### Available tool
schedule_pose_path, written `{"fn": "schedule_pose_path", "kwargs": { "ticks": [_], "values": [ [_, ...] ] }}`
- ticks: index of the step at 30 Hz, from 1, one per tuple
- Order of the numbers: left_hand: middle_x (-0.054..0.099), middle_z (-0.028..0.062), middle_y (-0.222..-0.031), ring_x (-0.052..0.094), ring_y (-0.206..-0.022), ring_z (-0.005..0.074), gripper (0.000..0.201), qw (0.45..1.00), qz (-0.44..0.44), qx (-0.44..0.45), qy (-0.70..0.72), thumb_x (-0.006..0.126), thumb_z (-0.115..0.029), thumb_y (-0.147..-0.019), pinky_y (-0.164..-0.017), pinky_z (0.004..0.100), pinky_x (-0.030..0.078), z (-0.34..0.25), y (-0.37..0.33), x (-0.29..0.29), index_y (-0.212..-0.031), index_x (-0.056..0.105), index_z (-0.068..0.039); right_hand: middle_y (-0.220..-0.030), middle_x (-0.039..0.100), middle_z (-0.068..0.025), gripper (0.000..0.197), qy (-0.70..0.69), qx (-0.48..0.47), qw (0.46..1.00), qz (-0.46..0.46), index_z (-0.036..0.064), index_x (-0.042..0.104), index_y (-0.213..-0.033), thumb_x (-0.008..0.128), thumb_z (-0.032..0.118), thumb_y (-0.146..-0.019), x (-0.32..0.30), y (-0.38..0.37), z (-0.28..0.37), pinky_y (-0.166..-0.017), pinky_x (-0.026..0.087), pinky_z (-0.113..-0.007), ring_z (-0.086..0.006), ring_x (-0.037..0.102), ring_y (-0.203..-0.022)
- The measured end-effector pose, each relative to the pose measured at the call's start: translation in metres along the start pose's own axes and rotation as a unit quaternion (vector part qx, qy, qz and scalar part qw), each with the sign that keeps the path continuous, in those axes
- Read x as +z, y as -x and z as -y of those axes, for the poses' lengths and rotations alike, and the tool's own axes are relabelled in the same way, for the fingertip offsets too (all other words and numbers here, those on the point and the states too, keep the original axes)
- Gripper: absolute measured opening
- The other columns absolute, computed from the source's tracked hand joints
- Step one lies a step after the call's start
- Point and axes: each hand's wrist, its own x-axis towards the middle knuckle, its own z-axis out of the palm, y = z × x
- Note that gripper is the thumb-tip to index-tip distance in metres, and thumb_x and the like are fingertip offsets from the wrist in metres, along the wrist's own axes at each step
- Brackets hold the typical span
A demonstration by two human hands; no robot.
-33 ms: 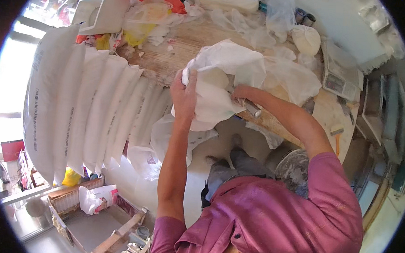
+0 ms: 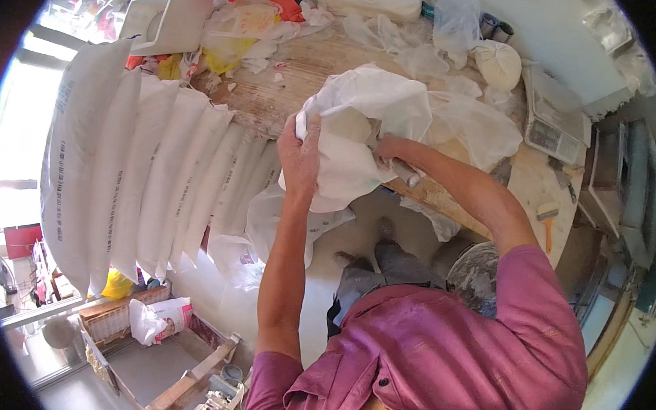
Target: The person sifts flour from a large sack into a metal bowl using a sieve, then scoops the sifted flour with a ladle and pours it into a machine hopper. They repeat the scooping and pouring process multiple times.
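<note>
A white sack (image 2: pixel 345 168) stands with its mouth gaping at the table's front edge, pale contents showing inside. My left hand (image 2: pixel 301 154) is closed on the left side of its rim, thumb inside the mouth. My right hand (image 2: pixel 391 150), at the sack's right side, is closed round a tool with a grey cylindrical handle (image 2: pixel 405 172). The handle's end sticks out toward me; the tool's head is mostly hidden by the hand and sack, so I cannot tell its kind for certain.
Full white sacks (image 2: pixel 134 178) stand stacked at the left. On the wooden table (image 2: pixel 306 72) lie thin clear plastic bags (image 2: pixel 475 131), a tied white bag (image 2: pixel 497 65), a scale (image 2: pixel 554 132) and an orange-handled brush (image 2: pixel 547 222). A dusty bucket (image 2: pixel 474 278) stands by my legs.
The tool's handle has shifted and turned very slightly in my right hand and looks a little blurred. My left hand stays on the sack's rim.
</note>
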Motion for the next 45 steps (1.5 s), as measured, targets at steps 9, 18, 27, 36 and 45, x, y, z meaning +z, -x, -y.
{"fn": "schedule_pose_path", "kwargs": {
  "ticks": [9, 18, 27, 36, 45],
  "values": [
    [0.061, 0.011, -0.11, 0.058, -0.099, 0.0202, 0.062, 0.999, 0.002, 0.029, -0.041, 0.063, 0.0, -0.07, -0.089, 0.0316, 0.047, 0.003, 0.018, -0.019, -0.129, 0.047, -0.003, -0.067, 0.065, -0.0117, 0.02, 0.074, 0.009, 0.997, -0.002, 0.002, 0.067, -0.066, 0.067, 0.022, -0.063, -0.023, 0.063, 0.022, -0.053, 0.048, -0.04, -0.0233, 0.064, -0.063],
    [0.052, 0.0196, -0.127, 0.053, -0.115, 0.0269, 0.091, 0.98, 0.007, 0.123, -0.155, 0.06, 0.006, -0.063, -0.101, 0.0354, 0.04, 0.016, 0.016, -0.005, -0.147, 0.025, -0.003, -0.069, 0.062, -0.0116, 0.018, -0.107, -0.124, 0.985, -0.051, -0.0021, 0.062, -0.074, 0.061, 0.015, -0.074, 0.013, 0.069, 0.009, -0.054, 0.052, -0.036, -0.022, 0.062, -0.058],
    [0.054, 0.0244, -0.127, 0.056, -0.114, 0.0377, 0.095, 0.983, 0.025, 0.067, -0.168, 0.064, 0.002, -0.064, -0.1, 0.0404, 0.042, 0.02, 0.04, -0.021, -0.148, 0.02, -0.003, -0.058, 0.057, -0.0083, 0.011, -0.29, -0.03, 0.95, -0.115, 0.0007, 0.06, -0.069, 0.064, 0.011, -0.071, 0.062, 0.105, 0.043, -0.042, 0.046, -0.033, -0.0184, 0.056, -0.045],
    [0.061, 0.0234, -0.104, 0.06, -0.097, 0.039, 0.064, 0.87, -0.033, 0.252, -0.422, 0.075, -0.031, -0.074, -0.084, 0.0461, 0.048, 0.008, 0.033, -0.009, -0.128, 0.051, -0.005, -0.057, 0.056, -0.0074, 0.014, -0.325, 0.029, 0.934, -0.147, -0.0007, 0.058, -0.067, 0.061, 0.011, -0.075, 0.114, 0.181, 0.07, -0.04, 0.044, -0.034, -0.0184, 0.057, -0.044],
    [0.069, 0.0166, -0.088, 0.066, -0.085, 0.0385, 0.033, 0.908, 0.014, 0.228, -0.351, 0.063, -0.038, -0.087, -0.074, 0.0489, 0.051, 0.04, 0.002, -0.009, -0.104, 0.07, -0.011, -0.06, 0.053, -0.005, 0.012, -0.34, 0.026, 0.893, -0.293, -0.0007, 0.056, -0.08, 0.061, 0.008, -0.074, 0.18, 0.231, 0.057, -0.037, 0.042, -0.033, -0.0168, 0.053, -0.041]
  ]
}}
